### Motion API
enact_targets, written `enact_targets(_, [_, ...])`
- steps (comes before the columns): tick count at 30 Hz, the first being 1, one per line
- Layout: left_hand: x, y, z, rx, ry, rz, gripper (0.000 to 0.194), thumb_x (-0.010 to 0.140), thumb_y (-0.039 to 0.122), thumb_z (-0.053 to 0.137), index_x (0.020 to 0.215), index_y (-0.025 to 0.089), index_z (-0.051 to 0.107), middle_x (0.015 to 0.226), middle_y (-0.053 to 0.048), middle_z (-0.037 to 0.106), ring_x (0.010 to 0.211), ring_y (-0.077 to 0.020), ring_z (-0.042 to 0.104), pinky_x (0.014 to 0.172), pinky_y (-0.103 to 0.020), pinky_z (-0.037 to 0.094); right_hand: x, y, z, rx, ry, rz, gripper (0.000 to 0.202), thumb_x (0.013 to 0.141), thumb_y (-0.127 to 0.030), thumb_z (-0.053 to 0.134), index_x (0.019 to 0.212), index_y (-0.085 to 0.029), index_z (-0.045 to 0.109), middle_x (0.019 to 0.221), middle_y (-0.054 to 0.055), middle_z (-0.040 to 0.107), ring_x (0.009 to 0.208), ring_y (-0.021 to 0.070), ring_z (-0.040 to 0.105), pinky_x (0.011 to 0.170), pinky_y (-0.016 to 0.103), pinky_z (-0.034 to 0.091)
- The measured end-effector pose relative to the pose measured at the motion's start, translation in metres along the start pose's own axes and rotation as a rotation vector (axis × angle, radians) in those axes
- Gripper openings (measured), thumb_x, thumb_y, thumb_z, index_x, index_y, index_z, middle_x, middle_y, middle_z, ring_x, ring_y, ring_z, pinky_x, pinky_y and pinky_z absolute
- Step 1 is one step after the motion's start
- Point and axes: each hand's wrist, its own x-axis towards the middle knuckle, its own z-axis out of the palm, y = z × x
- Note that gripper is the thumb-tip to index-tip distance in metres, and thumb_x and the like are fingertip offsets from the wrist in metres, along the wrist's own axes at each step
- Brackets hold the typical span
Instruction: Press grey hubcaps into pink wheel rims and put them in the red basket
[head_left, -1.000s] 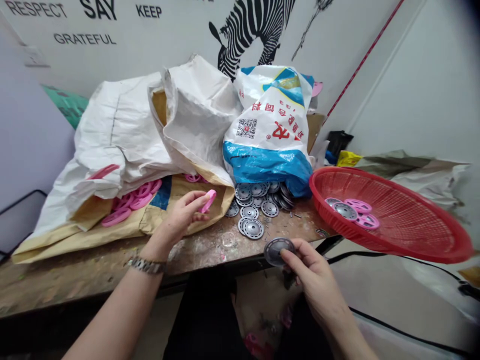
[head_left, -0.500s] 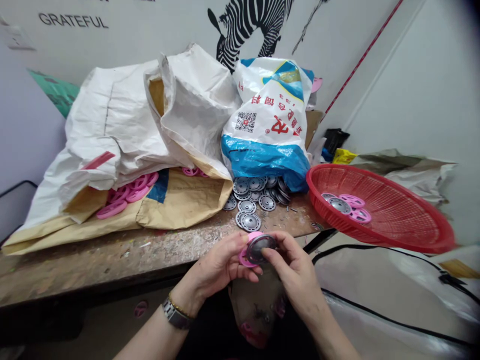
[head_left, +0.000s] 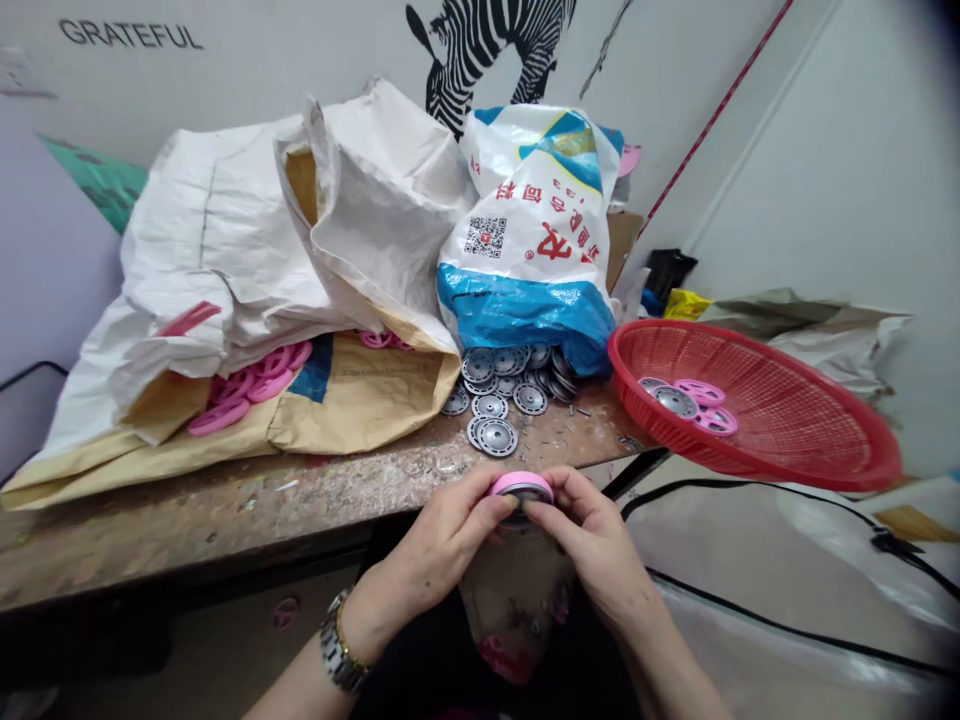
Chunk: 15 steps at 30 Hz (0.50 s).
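My left hand [head_left: 450,530] and my right hand [head_left: 592,530] grip opposite sides of a pink wheel [head_left: 523,480] with a grey disc [head_left: 525,492] against its near face. Both thumbs press on the disc, in front of the table's near edge. Behind my hands, several grey discs [head_left: 498,437] lie in a loose pile on the table. Pink wheels [head_left: 219,415] spill from the mouth of a paper-lined sack [head_left: 360,400] at the left.
A red basket [head_left: 810,400] at the right holds pink wheels [head_left: 716,421] and grey discs [head_left: 675,402]. A white and blue bag [head_left: 525,290] stands behind the disc pile. Small metal pins lie on the wooden table [head_left: 315,495]. A black strap [head_left: 712,484] hangs below the basket.
The disc and pink wheel have been brought together and tilted, so they now show nearly edge-on. My left thumb has moved onto the disc beside my right thumb. The view has shifted slightly.
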Motion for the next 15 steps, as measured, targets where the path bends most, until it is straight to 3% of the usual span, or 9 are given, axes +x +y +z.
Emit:
enact_targets(4, [0.002, 0.003, -0.001, 0.247, -0.021, 0.078, 0.030, 0.102, 0.043, 0.046, 0.108, 0.020, 0.065, 0.092, -0.003, 0.063, 0.084, -0.0173, 0.058, 0.069, -0.025, 0.046, -0.005, 0.001, 0.001, -0.074, -0.018, -0.033, 0.017, 0.078, -0.034, 0.074, 0.083, -0.020, 0.066, 0.076, -0.001, 0.064, 0.074, 0.0157, 0.058, 0.070, 0.025, 0.045])
enact_targets(8, [0.005, -0.007, 0.006, 0.418, 0.081, 0.178, 0.032, 0.103, 0.039, 0.041, 0.089, 0.019, 0.061, 0.077, -0.001, 0.057, 0.070, -0.0154, 0.053, 0.064, -0.026, 0.038, -0.009, 0.004, 0.003, -0.189, 0.020, -0.078, 0.010, 0.080, -0.030, 0.069, 0.082, -0.021, 0.068, 0.077, -0.001, 0.065, 0.074, 0.0161, 0.057, 0.071, 0.026, 0.044])
enact_targets(15, [0.007, -0.022, 0.020, 0.410, 0.192, 0.170, 0.034, 0.101, 0.040, 0.043, 0.078, 0.020, 0.057, 0.071, 0.000, 0.054, 0.066, -0.0151, 0.050, 0.064, -0.027, 0.036, -0.004, 0.011, 0.002, -0.165, 0.034, -0.055, 0.015, 0.077, -0.034, 0.070, 0.074, -0.020, 0.066, 0.067, -0.002, 0.059, 0.066, 0.0145, 0.052, 0.063, 0.025, 0.041])
